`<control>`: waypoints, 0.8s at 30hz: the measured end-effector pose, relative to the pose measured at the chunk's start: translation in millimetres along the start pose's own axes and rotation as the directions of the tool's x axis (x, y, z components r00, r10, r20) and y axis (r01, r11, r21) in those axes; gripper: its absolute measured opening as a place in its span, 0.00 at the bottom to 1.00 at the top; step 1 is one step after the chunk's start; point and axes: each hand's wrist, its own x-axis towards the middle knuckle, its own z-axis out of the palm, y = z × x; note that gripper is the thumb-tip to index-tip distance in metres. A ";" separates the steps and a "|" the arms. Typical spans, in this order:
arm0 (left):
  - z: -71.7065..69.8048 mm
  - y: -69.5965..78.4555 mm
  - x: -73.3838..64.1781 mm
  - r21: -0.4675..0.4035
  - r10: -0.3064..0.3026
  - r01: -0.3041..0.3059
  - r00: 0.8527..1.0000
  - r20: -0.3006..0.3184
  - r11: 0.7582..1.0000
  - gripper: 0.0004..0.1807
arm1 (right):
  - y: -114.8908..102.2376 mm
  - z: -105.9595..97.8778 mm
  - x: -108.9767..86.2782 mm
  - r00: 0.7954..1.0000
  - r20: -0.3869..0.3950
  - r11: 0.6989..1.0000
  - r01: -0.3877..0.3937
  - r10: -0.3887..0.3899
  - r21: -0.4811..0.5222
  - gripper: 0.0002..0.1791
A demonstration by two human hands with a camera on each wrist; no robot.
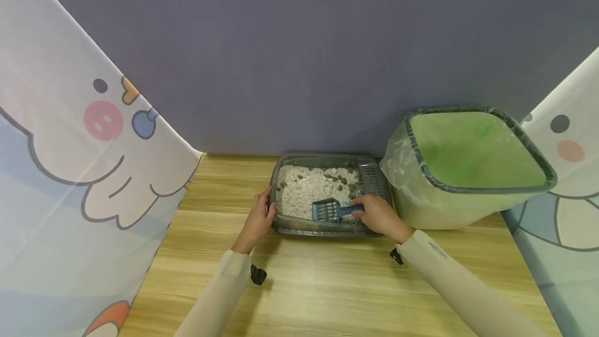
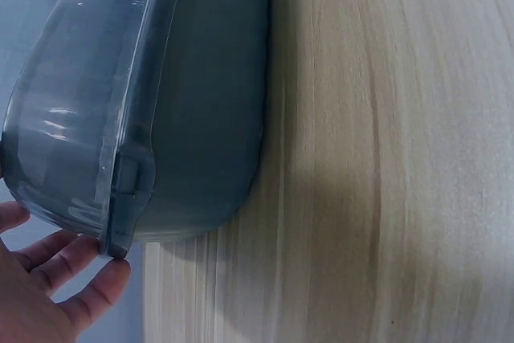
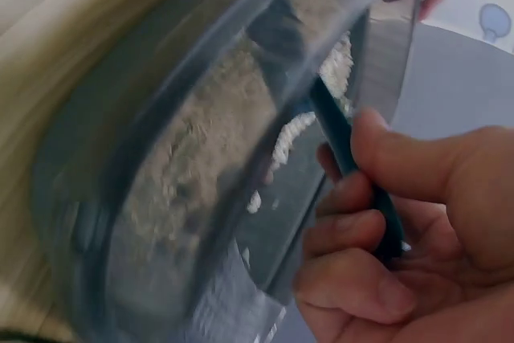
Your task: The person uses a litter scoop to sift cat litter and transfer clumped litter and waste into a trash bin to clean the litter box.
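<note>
A dark grey litter box (image 1: 323, 229) holds pale granular litter (image 1: 297, 189) with several brown clumps (image 1: 343, 181). At its left end my left hand (image 1: 256, 221) holds the rim, thumb and fingers on either side of it in the left wrist view (image 2: 56, 287). My right hand (image 1: 378, 216) grips the handle of a blue slotted litter scoop (image 1: 327, 210), its fingers curled round it in the right wrist view (image 3: 401, 222). The scoop's head is over the front part of the litter; whether it touches the litter I cannot tell.
Close on the right stands a bin (image 1: 430, 209) with a clear plastic liner and a dark rim. A grey-blue wall (image 1: 299, 56) rises behind the litter box. Printed cloth panels (image 1: 61, 170) border both sides of the wood-grain surface (image 1: 323, 285).
</note>
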 end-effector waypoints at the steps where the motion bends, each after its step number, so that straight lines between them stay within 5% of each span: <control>1: 0.1 0.0 0.1 0.004 0.002 -0.002 1.000 0.000 1.000 0.28 | -0.2 2.4 3.2 1.000 0.025 1.000 -0.002 0.002 -0.007 0.16; 13: 0.6 -0.1 0.0 0.014 -0.028 0.028 1.000 0.004 1.000 0.29 | -25.5 39.3 31.4 0.990 0.141 1.000 0.013 -0.012 -0.002 0.17; 24: -0.7 -1.5 2.3 0.035 -0.030 0.030 1.000 0.004 0.999 0.28 | -23.1 73.3 36.0 0.995 -0.035 0.993 0.098 -0.096 0.066 0.14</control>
